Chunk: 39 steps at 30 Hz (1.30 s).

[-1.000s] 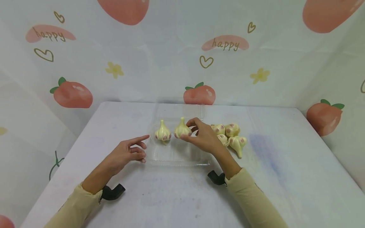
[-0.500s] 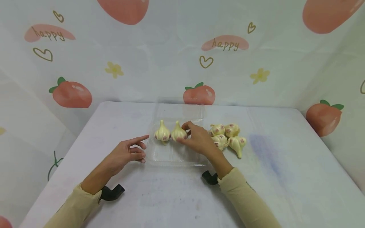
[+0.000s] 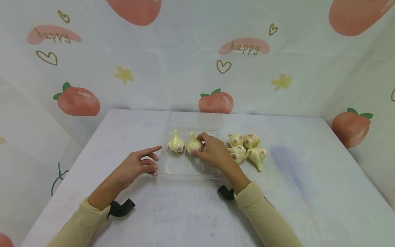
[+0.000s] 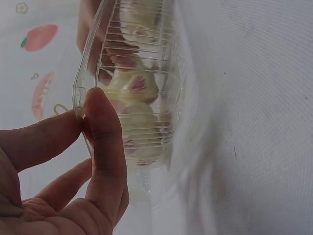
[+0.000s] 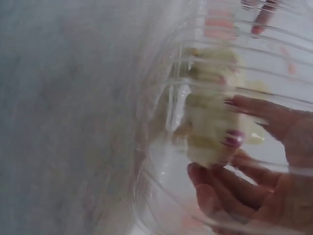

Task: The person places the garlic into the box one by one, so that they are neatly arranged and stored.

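Observation:
A clear plastic clamshell box (image 3: 176,168) lies on the table with its lid raised at the back. My left hand (image 3: 135,168) is at its left side; in the left wrist view, thumb and fingers (image 4: 105,132) pinch the rim. Inside the box, one garlic bulb (image 3: 176,143) stands at the left, stem up. Just right of it is a second garlic bulb (image 3: 193,144), also stem up, held by my right hand (image 3: 216,151) with thumb and fingers around its right side. The right wrist view shows this grip on the bulb (image 5: 210,132) through the ribbed wall.
Several more garlic bulbs (image 3: 247,145) lie in a cluster on the white table (image 3: 296,206), right of the box and close to my right wrist. A patterned cloth backdrop (image 3: 172,58) rises behind the table's far edge.
My right hand has shifted left and slightly down with its garlic bulb, bringing it close to the first one. For the last half second it has barely moved. The left hand has stayed put.

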Motion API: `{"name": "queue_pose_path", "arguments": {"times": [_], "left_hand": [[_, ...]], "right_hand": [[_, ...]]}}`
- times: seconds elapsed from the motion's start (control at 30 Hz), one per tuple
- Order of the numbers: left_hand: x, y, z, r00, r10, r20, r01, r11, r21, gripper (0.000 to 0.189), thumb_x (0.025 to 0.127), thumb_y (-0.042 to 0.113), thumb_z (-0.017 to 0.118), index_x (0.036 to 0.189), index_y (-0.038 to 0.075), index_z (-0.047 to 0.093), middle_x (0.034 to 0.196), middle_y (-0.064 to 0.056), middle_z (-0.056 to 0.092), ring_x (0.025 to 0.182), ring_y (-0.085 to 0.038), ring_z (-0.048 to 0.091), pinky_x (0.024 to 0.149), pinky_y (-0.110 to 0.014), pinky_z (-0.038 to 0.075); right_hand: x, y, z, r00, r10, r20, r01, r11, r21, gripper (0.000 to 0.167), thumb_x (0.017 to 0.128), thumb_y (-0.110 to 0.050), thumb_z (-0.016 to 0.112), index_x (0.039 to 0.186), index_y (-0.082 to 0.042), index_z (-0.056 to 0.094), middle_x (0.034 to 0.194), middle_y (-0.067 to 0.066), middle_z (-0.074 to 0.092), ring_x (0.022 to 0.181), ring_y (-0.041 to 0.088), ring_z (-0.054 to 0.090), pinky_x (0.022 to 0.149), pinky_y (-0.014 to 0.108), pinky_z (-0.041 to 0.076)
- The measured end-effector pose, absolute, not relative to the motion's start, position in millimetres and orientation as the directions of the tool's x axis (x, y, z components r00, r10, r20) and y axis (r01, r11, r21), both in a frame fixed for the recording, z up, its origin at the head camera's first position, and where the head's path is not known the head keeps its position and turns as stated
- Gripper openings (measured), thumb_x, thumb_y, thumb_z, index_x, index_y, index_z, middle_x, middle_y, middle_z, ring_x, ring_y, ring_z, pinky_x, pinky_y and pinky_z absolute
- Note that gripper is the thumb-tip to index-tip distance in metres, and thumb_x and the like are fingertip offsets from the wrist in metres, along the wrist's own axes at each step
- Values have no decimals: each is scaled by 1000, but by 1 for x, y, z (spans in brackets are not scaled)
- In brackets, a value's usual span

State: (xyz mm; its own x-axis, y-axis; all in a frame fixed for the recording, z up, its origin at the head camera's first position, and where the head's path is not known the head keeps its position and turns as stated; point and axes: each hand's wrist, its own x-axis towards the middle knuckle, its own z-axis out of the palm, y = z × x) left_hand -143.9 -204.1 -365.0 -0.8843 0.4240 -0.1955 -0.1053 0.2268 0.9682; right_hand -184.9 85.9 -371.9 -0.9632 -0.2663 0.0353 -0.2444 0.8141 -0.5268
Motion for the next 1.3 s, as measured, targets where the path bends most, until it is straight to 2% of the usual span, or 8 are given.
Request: {"name": "queue_pose_path", "arguments": {"times": [0.27,0.63,0.8,0.97,1.07,1.3], "left_hand": [[-144,-204,-366,-882,423,-207,-115,232,966,73,90,1,67,154,0,32,113,-17,47,80,-7,67,77,-28,60],[-146,-203,-365,-881,426,-206,-107,246,963,72,91,1,67,154,0,33,113,-18,47,80,-7,68,77,-28,61],[-148,-204,-366,-887,419,-197,-98,244,965,71,90,0,66,153,1,34,116,-19,46,80,-7,68,78,-29,61],[-148,-204,-368,-883,428,-192,-92,245,965,71,90,0,66,153,1,34,116,-19,45,78,-7,67,78,-29,61],[-147,-203,-368,-882,423,-206,-104,253,962,72,90,1,67,154,1,34,116,-19,45,78,-7,68,78,-28,61],[-146,-204,-368,-884,418,-209,-102,265,959,71,91,0,66,154,1,34,117,-21,46,79,-7,68,77,-27,60]], "right_hand": [[-184,84,-374,-966,-257,11,-228,836,-499,48,88,-40,74,126,-15,58,92,0,63,80,17,56,69,29,46],[-185,83,-374,-967,-253,31,-237,847,-475,48,88,-42,74,125,-16,58,90,0,63,80,17,56,69,29,47],[-185,82,-372,-966,-259,21,-238,848,-473,51,88,-44,74,128,-16,57,97,1,65,84,17,58,73,31,50],[-183,84,-370,-964,-264,23,-239,831,-502,51,88,-42,74,128,-15,59,109,3,68,98,19,65,83,36,54],[-181,88,-368,-955,-295,23,-262,808,-528,50,89,-39,74,129,-12,60,117,4,68,105,20,67,88,38,55],[-184,96,-365,-928,-371,-3,-299,751,-589,42,93,-27,69,132,-12,60,129,3,66,108,19,67,92,39,55]]}}
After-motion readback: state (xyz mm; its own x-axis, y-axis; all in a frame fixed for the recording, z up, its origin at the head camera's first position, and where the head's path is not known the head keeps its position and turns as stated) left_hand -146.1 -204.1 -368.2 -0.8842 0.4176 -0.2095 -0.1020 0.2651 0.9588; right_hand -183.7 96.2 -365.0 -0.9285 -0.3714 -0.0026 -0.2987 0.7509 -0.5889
